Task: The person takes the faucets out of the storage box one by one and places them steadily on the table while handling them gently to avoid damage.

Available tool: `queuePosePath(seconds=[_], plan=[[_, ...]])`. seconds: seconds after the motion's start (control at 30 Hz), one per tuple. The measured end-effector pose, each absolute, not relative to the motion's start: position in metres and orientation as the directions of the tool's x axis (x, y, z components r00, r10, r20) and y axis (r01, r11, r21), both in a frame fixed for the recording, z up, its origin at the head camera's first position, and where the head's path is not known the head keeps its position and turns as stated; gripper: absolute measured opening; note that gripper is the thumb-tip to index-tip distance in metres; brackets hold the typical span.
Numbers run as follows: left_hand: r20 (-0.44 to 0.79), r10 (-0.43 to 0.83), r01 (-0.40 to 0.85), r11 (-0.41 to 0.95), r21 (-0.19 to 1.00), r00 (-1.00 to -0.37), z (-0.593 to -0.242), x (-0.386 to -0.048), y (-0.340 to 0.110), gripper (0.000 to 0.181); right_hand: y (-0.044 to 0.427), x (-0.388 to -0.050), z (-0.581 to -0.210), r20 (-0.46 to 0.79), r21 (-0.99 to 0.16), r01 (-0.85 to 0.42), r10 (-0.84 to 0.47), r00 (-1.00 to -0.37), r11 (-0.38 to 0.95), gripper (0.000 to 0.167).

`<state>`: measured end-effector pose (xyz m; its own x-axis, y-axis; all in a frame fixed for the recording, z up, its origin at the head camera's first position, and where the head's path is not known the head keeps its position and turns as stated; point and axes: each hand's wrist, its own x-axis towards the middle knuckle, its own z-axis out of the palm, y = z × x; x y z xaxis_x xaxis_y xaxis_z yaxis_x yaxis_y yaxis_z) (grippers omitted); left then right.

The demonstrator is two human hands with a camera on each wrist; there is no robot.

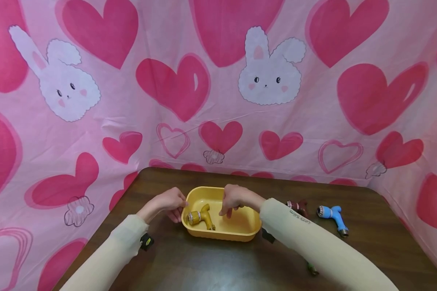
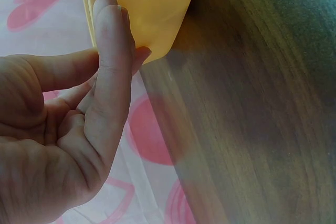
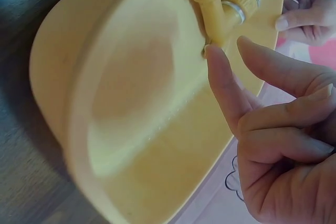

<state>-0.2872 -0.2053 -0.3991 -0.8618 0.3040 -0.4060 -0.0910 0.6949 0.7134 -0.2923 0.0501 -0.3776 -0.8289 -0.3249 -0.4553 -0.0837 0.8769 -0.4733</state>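
Note:
A yellow plastic basin (image 1: 222,234) stands on the table. Inside it, towards the left end, lies a yellow tap (image 1: 202,217) with a threaded metal end. My left hand (image 1: 171,204) pinches the basin's left rim, thumb at the edge and fingers against the outer wall, as the left wrist view shows. Over the inside of the basin is my right hand (image 1: 234,200), to the right of the tap. In the right wrist view its thumb and index finger (image 3: 223,80) stand apart close to the tap, the other fingers are curled, and nothing is held.
To the right on the brown wooden table (image 1: 160,258) lie a blue tap (image 1: 333,218) and a dark red tap (image 1: 298,206), the latter partly behind the right sleeve. A green piece (image 1: 312,269) peeks out below that sleeve. A pink heart-patterned cloth (image 1: 218,113) hangs behind.

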Motion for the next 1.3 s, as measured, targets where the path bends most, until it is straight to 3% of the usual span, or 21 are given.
queuePosePath(seconds=[0.43, 0.73, 1.3], plan=[[-0.415, 0.305, -0.102, 0.689, 0.717, -0.857, -0.399, -0.288, -0.207, 0.021, 0.025, -0.292, -0.386, -0.449, -0.453, -0.129, -0.350, -0.822, 0.882, 0.028], [-0.413, 0.301, -0.106, 0.685, 0.721, -0.860, -0.399, -0.287, -0.206, 0.021, 0.013, -0.287, -0.398, -0.427, -0.371, -0.188, -0.347, -0.835, 0.909, 0.035], [-0.405, 0.298, -0.111, 0.673, 0.732, -0.864, -0.401, -0.287, -0.204, 0.020, 0.001, -0.279, -0.409, -0.403, -0.403, -0.174, -0.345, -0.848, 0.898, 0.036]])
